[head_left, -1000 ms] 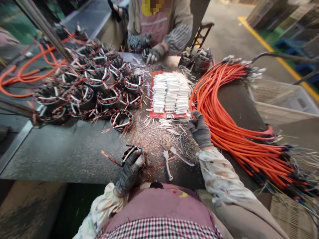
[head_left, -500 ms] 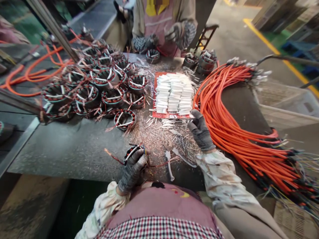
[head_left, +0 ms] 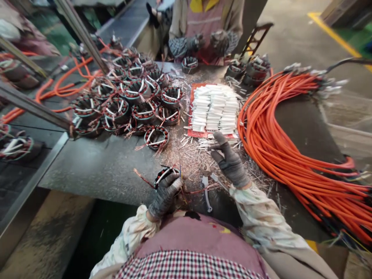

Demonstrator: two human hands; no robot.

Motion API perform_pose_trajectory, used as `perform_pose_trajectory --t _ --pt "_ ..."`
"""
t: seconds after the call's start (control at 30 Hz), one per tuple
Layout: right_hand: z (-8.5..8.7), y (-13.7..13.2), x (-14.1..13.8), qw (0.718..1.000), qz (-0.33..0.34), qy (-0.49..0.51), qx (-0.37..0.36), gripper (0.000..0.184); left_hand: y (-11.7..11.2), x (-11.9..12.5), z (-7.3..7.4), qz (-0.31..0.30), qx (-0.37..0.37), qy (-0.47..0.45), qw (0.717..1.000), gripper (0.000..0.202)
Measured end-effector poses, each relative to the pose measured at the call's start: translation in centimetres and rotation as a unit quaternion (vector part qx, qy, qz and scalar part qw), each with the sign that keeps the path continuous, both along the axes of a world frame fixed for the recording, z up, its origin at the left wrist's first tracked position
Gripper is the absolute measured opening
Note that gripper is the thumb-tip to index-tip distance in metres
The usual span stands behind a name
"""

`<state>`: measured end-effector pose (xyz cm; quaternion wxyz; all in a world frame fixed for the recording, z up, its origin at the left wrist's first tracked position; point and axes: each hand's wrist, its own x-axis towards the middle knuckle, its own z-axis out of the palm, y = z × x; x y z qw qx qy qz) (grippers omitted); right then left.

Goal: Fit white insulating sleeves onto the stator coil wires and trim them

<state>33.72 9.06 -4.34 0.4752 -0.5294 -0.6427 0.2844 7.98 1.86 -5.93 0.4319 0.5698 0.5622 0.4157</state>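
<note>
My left hand (head_left: 165, 195), in a dark grey glove, grips a wound motor stator (head_left: 166, 176) close to my body, with thin red and blue wires trailing from it. My right hand (head_left: 229, 161), gloved the same, hangs open with spread fingers over a litter of cut sleeving scraps (head_left: 197, 162), holding nothing. It is nearest to a red board (head_left: 197, 133) stacked with white insulating sleeves (head_left: 213, 108). Just below it lie white-handled cutters (head_left: 206, 190). Several finished stators (head_left: 133, 91) stand in a cluster left of the board.
A bundle of orange cables (head_left: 290, 155) curves along the table's right side. Across the table, a co-worker's gloved hands (head_left: 207, 42) are above a stator (head_left: 189, 64). A metal rail (head_left: 35, 110) runs along the left, and a pale crate (head_left: 348, 131) stands at right.
The whole view has swung, shifting the table rightward in the frame. My right hand has spread its fingers and pulled back slightly. My left hand still grips the stator.
</note>
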Motion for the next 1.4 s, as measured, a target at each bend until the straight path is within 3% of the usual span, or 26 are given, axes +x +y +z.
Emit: perform_pose_trajectory --t 0.13,0.27,0.37,0.47,0.57,0.7,0.83,1.03,1.4 --pt "1.8 -1.1 -3.4 0.971 -0.010 0.218 -0.094 0.073 0.2 0.4 0.4 -0.005 -0.100 -0.057 0.993 0.018" --pt "3.2 -1.2 -6.3 0.893 -0.035 0.394 -0.213 0.068 0.0 0.7 1.2 -0.022 -0.188 -0.117 0.975 0.024" --pt "3.4 -0.8 -7.4 0.848 -0.025 0.471 -0.240 0.062 -0.1 0.8 1.7 -0.027 -0.212 -0.150 0.965 0.024" --pt "3.3 -0.5 -7.7 0.832 -0.031 0.506 -0.227 0.058 -0.2 0.9 1.6 -0.007 -0.223 -0.173 0.959 0.027" --pt "3.4 -0.4 -7.7 0.835 -0.032 0.502 -0.221 0.060 -0.1 0.9 1.3 0.002 -0.229 -0.164 0.960 0.027" --pt "3.9 -0.5 -7.2 0.866 -0.007 0.444 -0.228 0.067 -0.3 0.8 0.8 0.007 -0.225 -0.152 0.962 0.026" --pt "4.2 -1.9 -6.4 0.880 0.040 0.387 -0.273 0.076 -1.2 1.0 0.6 0.081 -0.181 -0.098 0.975 0.026" --pt "3.2 -5.6 -7.1 0.911 0.007 0.362 -0.196 0.058 -1.8 1.8 0.2 0.141 -0.080 -0.050 0.986 0.025" --pt "3.3 -5.8 -8.1 0.918 -0.013 0.366 -0.153 0.054 -1.7 1.4 -0.6 0.121 -0.082 -0.020 0.989 0.028"
